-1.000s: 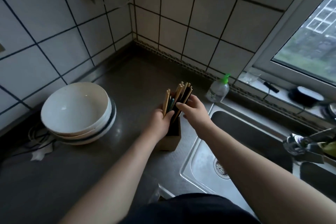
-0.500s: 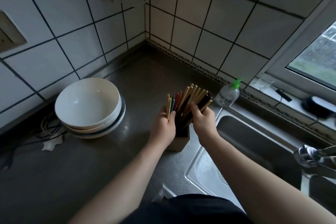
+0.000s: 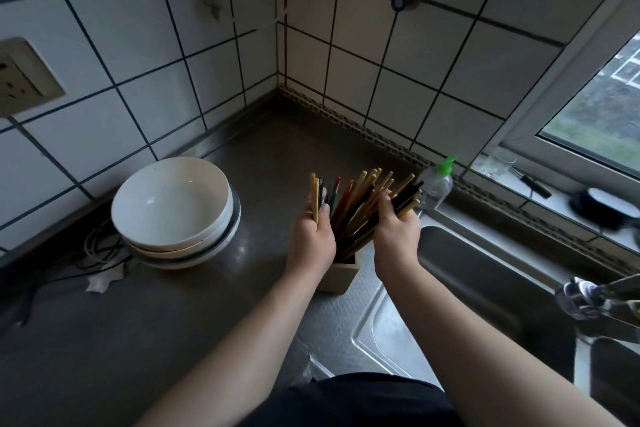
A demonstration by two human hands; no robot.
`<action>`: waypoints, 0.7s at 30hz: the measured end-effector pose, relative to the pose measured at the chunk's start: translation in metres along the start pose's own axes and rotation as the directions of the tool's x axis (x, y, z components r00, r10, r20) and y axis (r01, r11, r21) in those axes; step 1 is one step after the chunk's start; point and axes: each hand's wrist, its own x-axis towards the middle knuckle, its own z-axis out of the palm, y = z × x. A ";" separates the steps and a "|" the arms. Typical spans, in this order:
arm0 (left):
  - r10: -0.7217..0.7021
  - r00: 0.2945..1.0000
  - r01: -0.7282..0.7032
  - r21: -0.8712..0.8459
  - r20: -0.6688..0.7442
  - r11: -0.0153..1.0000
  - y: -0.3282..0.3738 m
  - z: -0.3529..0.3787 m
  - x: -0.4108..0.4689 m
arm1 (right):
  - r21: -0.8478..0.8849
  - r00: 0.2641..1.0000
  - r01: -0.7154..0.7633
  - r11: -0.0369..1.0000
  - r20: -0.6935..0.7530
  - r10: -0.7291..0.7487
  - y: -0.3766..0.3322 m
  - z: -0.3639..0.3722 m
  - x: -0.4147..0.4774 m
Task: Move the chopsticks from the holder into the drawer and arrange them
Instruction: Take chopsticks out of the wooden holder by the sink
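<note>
Both hands are on the chopsticks (image 3: 360, 208) here, right in the middle of the frame. The left hand (image 3: 313, 239) has its fingers clenched around a few pale wooden sticks on the left side of the bunch, standing nearly upright. The right hand (image 3: 398, 236) is wrapped around the bigger share on the right, and those fan out toward the upper right (mix of plain wood, black and a red one or two, plus something dark green near the left hand). The lower ends of the sticks are still down inside the holder (image 3: 341, 276), a light wooden square box sitting on the grey bench (image 3: 138, 340) just below the two hands, right beside the edge of the steel sink (image 3: 485, 288).

Left of centre there's a stack of white bowls (image 3: 176, 211) on the bench, well apart from the holder, with some tangled cable (image 3: 100, 250) tucked behind it by the wall. A clear soap bottle (image 3: 437, 185) with a green pump stands just past the right hand's sticks, near the tiled corner. Wall socket (image 3: 24, 76) at the far left edge, a glass (image 3: 498, 163) on the window sill at the right, and a blurry tap (image 3: 588, 295) sticking in from the lower right. Can't see any drawer in this shot.
</note>
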 end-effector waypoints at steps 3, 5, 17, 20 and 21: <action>-0.008 1.000 0.009 0.021 -0.019 1.000 0.003 0.000 -0.002 | 0.022 1.000 0.000 1.000 -0.023 0.000 -0.004 -0.003 -0.002; 0.026 0.999 -0.026 -0.002 -0.026 1.000 0.004 0.000 -0.003 | 0.026 1.000 -0.006 1.000 -0.029 0.007 -0.006 -0.004 -0.004; 0.235 0.972 -0.232 -0.104 0.010 0.967 0.015 -0.005 -0.010 | 0.184 0.989 0.139 0.973 -0.067 -0.129 -0.042 -0.028 -0.012; 0.282 0.959 -0.276 -0.111 0.038 0.955 0.026 -0.007 -0.014 | 0.240 0.980 0.196 0.951 -0.085 -0.181 -0.057 -0.037 -0.013; 0.297 0.954 -0.290 -0.115 0.046 0.950 0.030 -0.007 -0.015 | 0.261 0.976 0.217 0.941 -0.092 -0.200 -0.061 -0.040 -0.014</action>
